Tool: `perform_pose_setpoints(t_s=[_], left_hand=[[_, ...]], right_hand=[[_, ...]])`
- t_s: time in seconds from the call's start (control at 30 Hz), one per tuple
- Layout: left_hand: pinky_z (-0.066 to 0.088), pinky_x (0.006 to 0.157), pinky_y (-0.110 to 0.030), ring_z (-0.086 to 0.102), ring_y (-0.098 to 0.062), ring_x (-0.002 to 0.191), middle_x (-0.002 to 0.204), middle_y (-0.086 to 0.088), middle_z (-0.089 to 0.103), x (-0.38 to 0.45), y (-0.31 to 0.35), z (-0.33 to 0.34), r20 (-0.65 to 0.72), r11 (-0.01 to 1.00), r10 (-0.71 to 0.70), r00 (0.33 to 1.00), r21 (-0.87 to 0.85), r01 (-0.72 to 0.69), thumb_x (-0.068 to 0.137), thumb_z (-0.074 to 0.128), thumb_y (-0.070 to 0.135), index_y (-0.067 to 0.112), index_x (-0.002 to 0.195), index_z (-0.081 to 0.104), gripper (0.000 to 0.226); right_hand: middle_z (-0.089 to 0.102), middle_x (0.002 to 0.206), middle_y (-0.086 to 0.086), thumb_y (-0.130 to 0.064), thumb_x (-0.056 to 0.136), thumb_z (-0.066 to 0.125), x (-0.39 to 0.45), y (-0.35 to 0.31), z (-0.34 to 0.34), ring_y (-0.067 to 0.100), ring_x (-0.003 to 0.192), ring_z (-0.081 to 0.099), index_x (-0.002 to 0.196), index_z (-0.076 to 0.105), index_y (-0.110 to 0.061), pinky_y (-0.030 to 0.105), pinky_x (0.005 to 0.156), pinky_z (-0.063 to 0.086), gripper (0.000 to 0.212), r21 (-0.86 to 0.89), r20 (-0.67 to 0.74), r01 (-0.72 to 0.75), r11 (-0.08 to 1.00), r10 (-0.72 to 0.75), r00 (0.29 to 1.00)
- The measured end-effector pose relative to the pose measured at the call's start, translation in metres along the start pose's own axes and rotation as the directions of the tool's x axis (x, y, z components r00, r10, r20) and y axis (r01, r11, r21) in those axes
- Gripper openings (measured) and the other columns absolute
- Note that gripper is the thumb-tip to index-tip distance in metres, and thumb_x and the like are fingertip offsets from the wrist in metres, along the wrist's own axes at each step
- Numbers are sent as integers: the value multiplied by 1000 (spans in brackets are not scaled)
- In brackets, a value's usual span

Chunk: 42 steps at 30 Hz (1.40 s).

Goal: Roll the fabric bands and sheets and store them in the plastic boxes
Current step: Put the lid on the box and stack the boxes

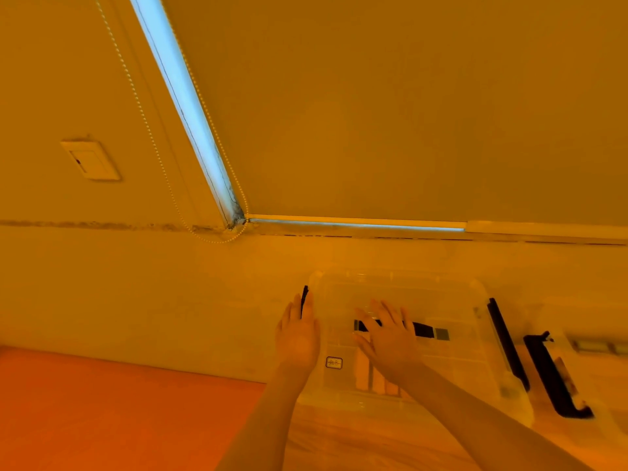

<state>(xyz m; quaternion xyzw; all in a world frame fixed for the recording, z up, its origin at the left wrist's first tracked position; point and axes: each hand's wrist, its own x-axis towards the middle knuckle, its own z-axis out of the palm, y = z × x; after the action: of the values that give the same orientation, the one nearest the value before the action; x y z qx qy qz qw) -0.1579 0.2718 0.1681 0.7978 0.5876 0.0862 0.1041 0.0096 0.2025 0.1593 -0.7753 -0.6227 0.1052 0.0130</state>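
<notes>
Fingers on both your hands are straight and spread, holding nothing: the left hand [298, 338] lies flat at the left rim of the box [489, 338], beside its black left latch [304, 298], and the right hand [387, 338] lies flat over the middle of the clear lid. That box is the largest thing before you, a clear plastic tub on the pale floor by the wall, with an orange mat [102, 409] to its left. A second box [584, 321] sits just beside it on the right, its black handle [550, 375] showing. A long black latch [506, 341] runs down the right rim of the first box. Smallest, a dark band [424, 329] shows through the lid under your right hand; whether it is rolled I cannot tell.

It looks like you are seating or freeing the lid. Press evenly with both palms, keep your fingers clear of the latches, and work the left latch first, since your left hand is already there
</notes>
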Motion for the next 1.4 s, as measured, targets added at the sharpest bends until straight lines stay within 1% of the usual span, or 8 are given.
perform_pose_setpoints(t_s=[0.17, 0.33, 0.6, 0.83, 0.9, 1.0, 1.17, 1.4], left_hand=[[18, 118, -34, 16, -18, 145, 159, -2, 15, -2, 48, -13, -34, 975, 219, 975, 40, -218, 104, 26, 30, 22, 152, 11, 50], [25, 115, -35, 25, -19, 143, 157, -1, 23, 3, 134, -11, -46, 940, 340, 939, -17, -341, 103, 32, 26, 25, 151, 18, 50], [30, 110, -30, 34, -20, 138, 152, -1, 33, -33, 294, 28, -57, 885, 454, 889, -88, -457, 102, 35, 28, 24, 149, 27, 48], [30, 109, -29, 38, -21, 134, 148, -6, 37, -107, 441, 85, -27, 852, 481, 876, -222, -475, 100, 43, 27, 19, 147, 32, 49], [30, 108, -29, 37, -21, 135, 149, -6, 36, -130, 483, 98, -19, 852, 479, 878, -232, -470, 100, 41, 29, 21, 147, 30, 49], [33, 105, -29, 39, -19, 133, 149, -2, 35, -158, 541, 111, -14, 853, 484, 875, -217, -475, 102, 38, 32, 23, 148, 27, 49], [43, 104, -34, 46, -20, 127, 147, -5, 40, -180, 621, 134, 48, 812, 556, 830, -244, -530, 100, 43, 30, 24, 148, 27, 52], [36, 108, -32, 36, -22, 135, 150, -6, 35, -181, 699, 163, 103, 742, 659, 745, -249, -622, 101, 39, 29, 24, 149, 24, 51]], right_hand=[[67, 118, 14, -55, 98, -2, -26, 44, -23, 34, 109, 64, 114, 70, -25, 56, 86, 49, 79, 53, -63, -46, 998, 49, 997], [36, 151, 13, -64, 88, -5, -51, 116, -50, 33, 141, 31, 143, 41, -29, 53, 112, 22, 80, 52, -167, -87, 995, 95, 981], [66, 116, 15, -50, 83, 35, -111, 274, -77, 36, 104, 65, 117, 68, -23, 56, 81, 52, 54, 74, -174, -232, 970, 241, 955], [65, 119, 16, -40, 72, 80, -195, 432, -74, 35, 105, 65, 122, 64, -21, 51, 81, 53, 56, 53, -291, -218, 975, 224, 930], [66, 118, 15, -45, 78, 70, -224, 475, -75, 34, 101, 67, 122, 62, -21, 49, 78, 54, 51, 67, -274, -230, 971, 239, 931], [42, 146, 12, -48, 96, 38, -261, 531, -80, 33, 132, 44, 145, 38, -23, 47, 105, 37, 54, 74, -256, -241, 968, 252, 933], [57, 129, 19, -62, 94, 24, -305, 609, -71, 39, 117, 56, 134, 52, -14, 52, 95, 44, 69, 191, -194, -363, 912, 397, 897], [8, 161, 4, -54, 99, 26, -357, 680, -58, 25, 147, 10, 152, 12, -29, 42, 118, 12, 60, 200, -186, -486, 850, 520, 833]])
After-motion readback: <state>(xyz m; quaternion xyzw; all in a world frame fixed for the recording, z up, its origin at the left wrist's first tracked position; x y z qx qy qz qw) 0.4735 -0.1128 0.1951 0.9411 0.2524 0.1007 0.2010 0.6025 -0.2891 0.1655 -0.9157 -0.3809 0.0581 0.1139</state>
